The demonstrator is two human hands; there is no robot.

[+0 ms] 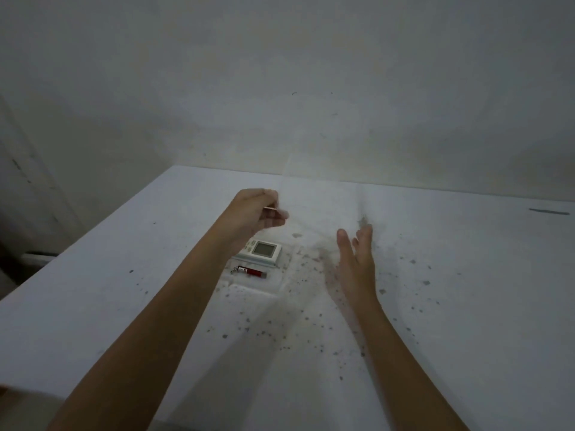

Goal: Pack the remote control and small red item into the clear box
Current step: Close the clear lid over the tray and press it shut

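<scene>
Below the left hand point(261, 209) lie remote control point(259, 251) and small red item point(251, 271).

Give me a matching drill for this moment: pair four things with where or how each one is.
1. remote control
2. small red item
3. left hand
4. right hand

A. raised, fingers curled
B. nearer the camera than the remote, lying flat
C. open, edge-on, right of the items
D. partly hidden under the left wrist, screen up

Pairs: 1-D, 2-B, 3-A, 4-C
</scene>
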